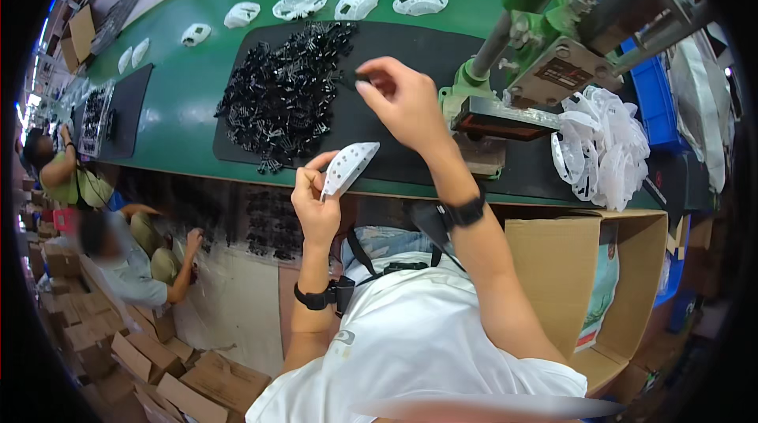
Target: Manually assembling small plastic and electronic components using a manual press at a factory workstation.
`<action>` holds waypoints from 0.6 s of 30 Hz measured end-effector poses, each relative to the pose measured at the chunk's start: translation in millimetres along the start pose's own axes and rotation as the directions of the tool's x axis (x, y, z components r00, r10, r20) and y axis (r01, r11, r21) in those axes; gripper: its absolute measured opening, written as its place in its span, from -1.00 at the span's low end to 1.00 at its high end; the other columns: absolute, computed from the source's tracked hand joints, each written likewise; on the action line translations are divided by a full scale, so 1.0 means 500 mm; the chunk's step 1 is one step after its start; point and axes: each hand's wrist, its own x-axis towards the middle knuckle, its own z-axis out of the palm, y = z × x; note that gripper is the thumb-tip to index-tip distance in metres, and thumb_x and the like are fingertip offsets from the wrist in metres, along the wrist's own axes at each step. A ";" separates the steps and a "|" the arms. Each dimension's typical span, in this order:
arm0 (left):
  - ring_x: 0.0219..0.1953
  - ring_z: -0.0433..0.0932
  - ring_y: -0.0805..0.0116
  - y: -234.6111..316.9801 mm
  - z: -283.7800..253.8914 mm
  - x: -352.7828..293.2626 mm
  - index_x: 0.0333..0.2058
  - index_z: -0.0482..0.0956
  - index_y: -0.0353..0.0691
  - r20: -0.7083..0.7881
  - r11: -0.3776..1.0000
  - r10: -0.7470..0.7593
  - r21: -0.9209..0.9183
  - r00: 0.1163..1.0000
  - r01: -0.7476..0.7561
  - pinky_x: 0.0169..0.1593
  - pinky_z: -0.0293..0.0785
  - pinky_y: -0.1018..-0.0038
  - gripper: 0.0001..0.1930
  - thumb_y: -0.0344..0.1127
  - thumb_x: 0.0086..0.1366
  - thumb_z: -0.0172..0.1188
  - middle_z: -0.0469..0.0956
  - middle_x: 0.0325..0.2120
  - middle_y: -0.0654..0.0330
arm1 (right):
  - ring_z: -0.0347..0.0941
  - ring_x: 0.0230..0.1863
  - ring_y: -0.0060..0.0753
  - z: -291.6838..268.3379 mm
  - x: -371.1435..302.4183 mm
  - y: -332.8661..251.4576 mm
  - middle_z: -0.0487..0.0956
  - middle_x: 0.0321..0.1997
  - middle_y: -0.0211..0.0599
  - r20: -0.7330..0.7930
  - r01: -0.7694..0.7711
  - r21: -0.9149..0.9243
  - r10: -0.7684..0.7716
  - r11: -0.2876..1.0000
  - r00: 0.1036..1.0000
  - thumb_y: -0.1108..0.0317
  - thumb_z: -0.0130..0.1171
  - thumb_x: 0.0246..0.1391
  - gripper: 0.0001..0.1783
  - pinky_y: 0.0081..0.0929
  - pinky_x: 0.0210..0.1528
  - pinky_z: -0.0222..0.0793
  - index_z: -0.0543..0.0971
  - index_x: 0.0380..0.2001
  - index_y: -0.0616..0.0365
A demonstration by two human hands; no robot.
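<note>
A long green conveyor belt (178, 99) curves across the workshop in front of me, with a black rubber mat (410, 107) laid over its near side; on the mat sits a loose heap of small black plastic clips (280, 95), and beyond it, along the far side of the belt, a row of white perforated plastic shells (359, 3) lies spaced out; my left hand (316, 202) is raised just above the near edge of the belt, thumb and fingers closed on the lower end of a white perforated plastic plate (349, 166), which tilts up and to the right, clear of the mat; my right hand (399, 103) hovers over the mat just right of the heap, thumb and forefinger pinched together on 1 small black clip (365, 76), the other fingers curled loosely; to the right stands a green metal press (545, 36) with a grey handle, and beside its base a pile of white plastic shells (600, 147) rests on the mat; below that, an open brown cardboard box (553, 265) sits by my right elbow; off to the left, 2 other people (118, 241) work lower down among stacked flat cartons (118, 344).
</note>
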 end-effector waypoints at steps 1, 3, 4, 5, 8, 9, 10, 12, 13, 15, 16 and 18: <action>-0.05 0.50 0.35 0.012 0.016 0.009 -0.43 0.12 -0.19 0.009 1.000 0.018 0.007 1.000 -0.018 0.02 0.39 0.54 -0.73 -0.68 0.22 0.00 0.53 -0.03 -0.15 | 0.59 -0.32 -0.47 -0.029 -0.042 -0.016 0.65 -0.29 -0.26 -0.024 -0.066 0.136 0.070 0.988 0.997 0.39 0.30 0.03 -0.80 -0.53 -0.23 0.47 0.60 -0.26 0.21; -0.02 0.53 0.31 0.008 0.032 0.017 -0.44 0.11 -0.20 0.055 0.996 0.073 -0.052 0.996 -0.070 0.01 0.42 0.53 -0.73 -0.69 0.22 -0.01 0.51 0.00 -0.21 | 0.52 -0.31 -0.63 -0.063 -0.119 -0.020 0.63 -0.29 -0.32 -0.049 -0.119 0.306 0.140 0.945 0.989 0.44 0.29 0.05 -0.82 -0.63 -0.21 0.44 0.60 -0.25 0.23; -0.02 0.53 0.31 0.011 0.038 0.020 -0.44 0.11 -0.20 0.061 0.997 0.060 -0.051 0.996 -0.057 0.01 0.42 0.53 -0.73 -0.69 0.22 -0.01 0.51 0.00 -0.21 | 0.49 -0.30 -0.67 -0.076 -0.152 -0.020 0.61 -0.30 -0.35 -0.062 -0.111 0.336 0.140 0.935 0.988 0.47 0.29 0.06 -0.84 -0.66 -0.21 0.43 0.60 -0.26 0.24; 0.02 0.53 0.25 0.018 0.049 0.024 -0.44 0.10 -0.20 0.110 0.991 0.125 -0.051 0.986 -0.120 0.02 0.44 0.51 -0.72 -0.70 0.22 0.00 0.50 0.01 -0.22 | 0.51 -0.27 -0.61 -0.091 -0.177 -0.014 0.59 -0.27 -0.30 -0.035 -0.096 0.375 0.118 0.922 0.992 0.51 0.26 0.06 -0.84 -0.62 -0.20 0.45 0.63 -0.24 0.26; 0.04 0.58 -0.02 0.018 0.072 0.026 -0.49 0.14 -0.26 0.174 0.978 0.206 -0.084 0.963 -0.193 0.03 0.52 0.37 -0.69 -0.79 0.06 0.03 0.53 -0.01 -0.22 | 0.51 -0.23 -0.55 -0.116 -0.229 -0.026 0.57 -0.23 -0.30 -0.050 -0.084 0.336 0.107 0.938 0.993 0.53 0.25 0.06 -0.82 -0.60 -0.18 0.46 0.66 -0.23 0.27; 0.04 0.58 -0.04 0.024 0.078 0.027 -0.50 0.15 -0.26 0.192 0.965 0.262 -0.049 0.946 -0.257 0.02 0.52 0.37 -0.69 -0.80 0.03 0.04 0.52 -0.01 -0.22 | 0.52 -0.21 -0.52 -0.120 -0.242 -0.024 0.56 -0.20 -0.29 -0.026 -0.125 0.300 0.139 0.946 0.990 0.53 0.25 0.06 -0.80 -0.59 -0.14 0.47 0.67 -0.21 0.26; 0.04 0.58 -0.05 0.029 0.086 0.028 -0.50 0.16 -0.26 0.218 0.946 0.319 -0.019 0.922 -0.323 0.01 0.53 0.38 -0.68 -0.81 -0.01 0.04 0.52 -0.01 -0.23 | 0.52 -0.21 -0.52 -0.123 -0.250 -0.027 0.56 -0.20 -0.29 -0.043 -0.131 0.300 0.150 0.945 0.988 0.53 0.25 0.06 -0.80 -0.59 -0.14 0.47 0.67 -0.21 0.26; 0.04 0.58 -0.04 0.038 0.103 0.021 -0.53 0.18 -0.26 0.222 0.943 0.330 -0.030 0.918 -0.331 -0.01 0.53 0.39 -0.68 -0.81 -0.06 0.08 0.52 -0.01 -0.22 | 0.50 -0.19 -0.53 -0.122 -0.261 -0.035 0.55 -0.21 -0.28 -0.069 -0.146 0.307 0.175 0.940 0.982 0.52 0.24 0.07 -0.82 -0.59 -0.12 0.47 0.67 -0.21 0.27; 0.08 0.54 -0.04 0.047 0.113 0.018 -0.51 0.19 -0.26 0.189 0.928 0.357 0.045 0.915 -0.371 0.05 0.51 0.36 -0.69 -0.77 0.00 0.11 0.49 0.01 -0.22 | 0.49 -0.18 -0.55 -0.119 -0.262 -0.024 0.51 -0.14 -0.29 -0.071 -0.110 0.361 0.145 0.926 0.987 0.52 0.20 0.13 -0.82 -0.59 -0.10 0.47 0.62 -0.19 0.30; 0.14 0.48 -0.03 0.065 0.138 0.001 -0.50 0.24 -0.27 0.133 0.903 0.379 0.162 0.916 -0.397 0.09 0.49 0.31 -0.70 -0.75 0.03 0.16 0.44 0.05 -0.23 | 0.49 -0.16 -0.54 -0.102 -0.266 -0.018 0.48 -0.09 -0.28 -0.115 -0.103 0.498 0.183 0.861 0.976 0.52 0.17 0.16 -0.82 -0.58 -0.10 0.46 0.59 -0.17 0.32; 0.17 0.43 -0.07 0.065 0.154 -0.008 -0.46 0.27 -0.25 0.131 0.873 0.441 0.169 0.888 -0.458 0.09 0.48 0.28 -0.71 -0.70 0.03 0.21 0.36 0.13 -0.23 | 0.49 -0.15 -0.54 -0.092 -0.269 -0.020 0.44 -0.03 -0.28 -0.130 -0.093 0.624 0.221 0.776 0.967 0.51 0.15 0.19 -0.83 -0.58 -0.09 0.46 0.56 -0.16 0.34; 0.24 0.33 -0.15 0.082 0.181 -0.042 -0.37 0.34 -0.25 0.215 0.870 0.453 0.107 0.865 -0.482 0.16 0.40 0.16 -0.68 -0.62 -0.02 0.31 0.20 0.23 -0.22 | 0.48 -0.14 -0.55 -0.086 -0.269 -0.019 0.38 0.04 -0.26 -0.112 -0.132 0.655 0.268 0.744 0.957 0.52 0.10 0.22 -0.83 -0.58 -0.08 0.44 0.51 -0.14 0.36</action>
